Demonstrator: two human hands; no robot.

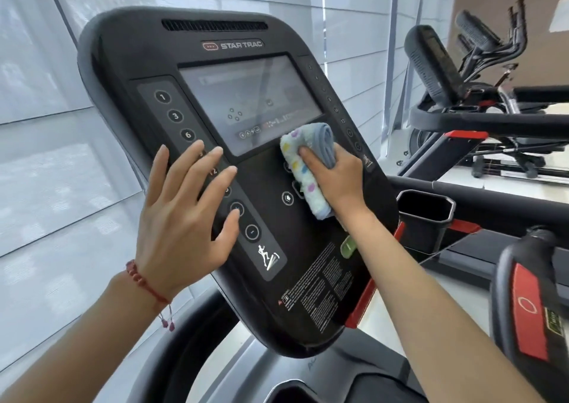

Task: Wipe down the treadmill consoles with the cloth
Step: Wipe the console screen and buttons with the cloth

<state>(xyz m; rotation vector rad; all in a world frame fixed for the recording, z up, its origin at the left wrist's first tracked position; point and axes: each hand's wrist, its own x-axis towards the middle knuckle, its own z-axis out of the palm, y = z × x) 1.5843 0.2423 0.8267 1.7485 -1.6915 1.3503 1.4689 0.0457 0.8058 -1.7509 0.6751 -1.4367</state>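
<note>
Nearest me, my left hand (181, 218) lies flat with fingers spread and straight on the numbered button strip (197, 168) down the left side of the black treadmill console (129, 57). Just beyond, my right hand (335, 178) clamps the folded dotted cloth (303, 162) against the panel right below the screen (249, 101). Farther right I see a cup holder (426, 218), then another machine's console (431, 61).

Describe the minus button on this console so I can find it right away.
Start at the black treadmill console and go down its left button strip. The minus button is the lowest round key, just above the silver running-figure icon, and unlike the numbered keys it shows only a dash.
</note>
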